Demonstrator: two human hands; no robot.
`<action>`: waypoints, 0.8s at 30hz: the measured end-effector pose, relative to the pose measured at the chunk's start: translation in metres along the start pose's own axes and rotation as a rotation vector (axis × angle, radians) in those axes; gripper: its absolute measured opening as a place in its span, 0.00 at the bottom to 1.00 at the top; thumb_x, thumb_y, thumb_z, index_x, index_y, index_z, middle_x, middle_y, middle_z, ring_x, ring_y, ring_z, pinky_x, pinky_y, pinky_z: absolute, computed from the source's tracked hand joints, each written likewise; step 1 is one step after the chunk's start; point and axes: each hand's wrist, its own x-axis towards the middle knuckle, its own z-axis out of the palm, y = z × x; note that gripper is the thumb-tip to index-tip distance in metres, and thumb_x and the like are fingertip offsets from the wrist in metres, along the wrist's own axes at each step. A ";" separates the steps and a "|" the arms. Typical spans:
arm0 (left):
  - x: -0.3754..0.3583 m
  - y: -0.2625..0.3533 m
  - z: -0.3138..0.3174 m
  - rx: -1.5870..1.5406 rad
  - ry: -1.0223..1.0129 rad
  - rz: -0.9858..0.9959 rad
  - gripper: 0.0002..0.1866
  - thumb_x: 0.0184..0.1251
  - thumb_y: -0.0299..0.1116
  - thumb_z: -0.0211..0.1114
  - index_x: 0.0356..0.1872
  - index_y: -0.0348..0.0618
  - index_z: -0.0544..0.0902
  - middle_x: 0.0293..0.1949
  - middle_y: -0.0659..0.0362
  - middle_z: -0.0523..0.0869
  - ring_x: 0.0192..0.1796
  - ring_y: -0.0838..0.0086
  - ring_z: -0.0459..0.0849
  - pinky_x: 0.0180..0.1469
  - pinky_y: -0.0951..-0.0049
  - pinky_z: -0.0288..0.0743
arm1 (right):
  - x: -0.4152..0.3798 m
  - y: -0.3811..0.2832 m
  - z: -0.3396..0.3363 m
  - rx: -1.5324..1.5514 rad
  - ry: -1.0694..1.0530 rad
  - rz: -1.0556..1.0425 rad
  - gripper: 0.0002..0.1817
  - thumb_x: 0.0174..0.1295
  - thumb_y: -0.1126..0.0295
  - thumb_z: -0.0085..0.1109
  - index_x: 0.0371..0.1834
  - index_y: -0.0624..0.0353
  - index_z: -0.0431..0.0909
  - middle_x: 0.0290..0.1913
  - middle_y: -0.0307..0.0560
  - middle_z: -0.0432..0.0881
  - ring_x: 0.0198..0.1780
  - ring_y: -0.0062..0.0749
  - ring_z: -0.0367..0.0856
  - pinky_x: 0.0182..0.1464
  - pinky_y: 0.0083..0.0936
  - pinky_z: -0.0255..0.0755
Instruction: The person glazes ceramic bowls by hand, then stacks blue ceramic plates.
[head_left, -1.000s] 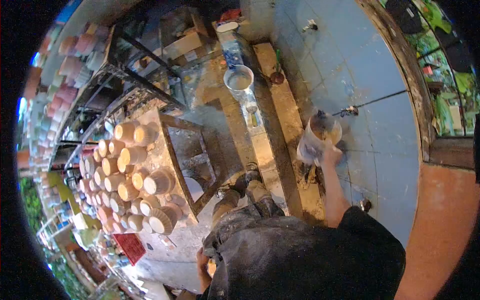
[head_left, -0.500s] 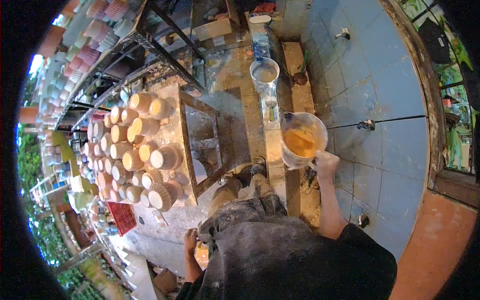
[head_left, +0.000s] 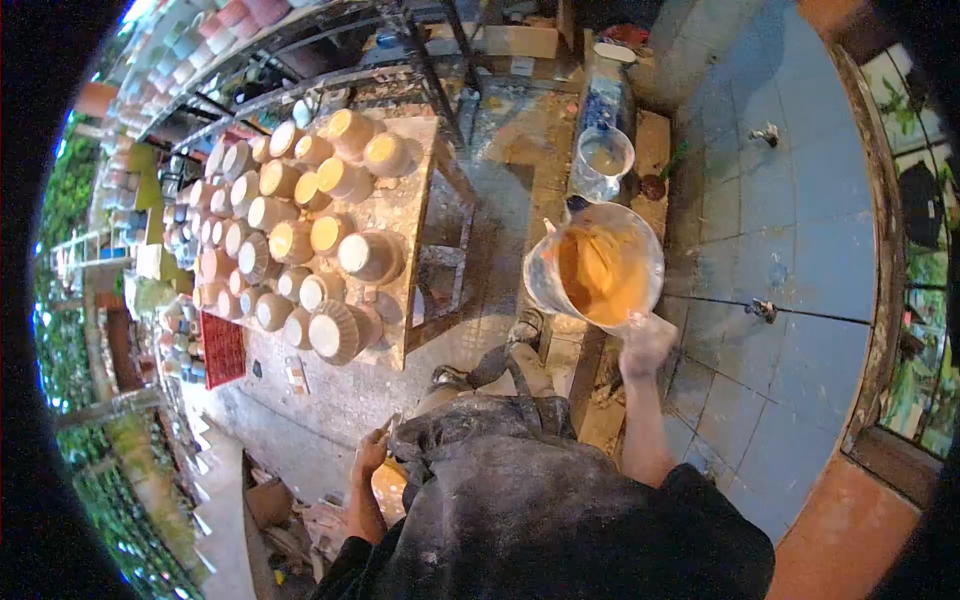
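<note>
"Beside the blue tiled wall [head_left: 735, 390], what does the right grip [head_left: 648, 345] have?"
"A pale pitcher [head_left: 541, 277], clasped at its side, tilted so its mouth shows, with orange liquid [head_left: 602, 272] inside"
"And the left grip [head_left: 372, 452]?"
"Down beside the dark apron [head_left: 500, 480], near an orange object [head_left: 389, 486]; whether it is clenched or grasping anything, I cannot tell"
"And the pots [head_left: 291, 241]?"
"Crowded on the desk [head_left: 414, 215] to the left, well apart from the pitcher"

Pots [head_left: 290, 241] stood on table [head_left: 418, 215], one at nr. R corner; crate [head_left: 222, 352] by nr. L corner. Jug [head_left: 543, 275] w/ liquid [head_left: 605, 270] inside was R of table; behind jug, container [head_left: 605, 155] on ledge [head_left: 564, 354].
</note>
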 end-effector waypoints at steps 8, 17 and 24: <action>0.005 -0.016 -0.010 -0.284 0.042 -0.137 0.15 0.67 0.39 0.55 0.47 0.39 0.78 0.36 0.55 0.84 0.36 0.71 0.83 0.36 0.71 0.77 | -0.029 -0.065 0.065 0.068 -0.221 -0.109 0.13 0.53 0.71 0.60 0.16 0.64 0.70 0.19 0.33 0.71 0.21 0.14 0.64 0.22 0.19 0.57; 0.012 -0.134 -0.001 -0.503 0.090 -0.052 0.14 0.67 0.37 0.55 0.41 0.35 0.79 0.31 0.56 0.84 0.34 0.73 0.83 0.35 0.73 0.76 | -0.126 -0.135 0.127 0.034 -0.420 -0.214 0.14 0.55 0.71 0.55 0.14 0.62 0.66 0.16 0.34 0.66 0.17 0.17 0.61 0.19 0.19 0.55; -0.046 -0.261 0.025 -0.720 0.211 -0.179 0.12 0.65 0.36 0.57 0.34 0.35 0.79 0.25 0.58 0.82 0.26 0.73 0.81 0.30 0.72 0.75 | -0.239 -0.156 0.193 0.068 -0.776 -0.161 0.10 0.57 0.69 0.55 0.26 0.66 0.71 0.27 0.42 0.75 0.26 0.21 0.71 0.31 0.19 0.68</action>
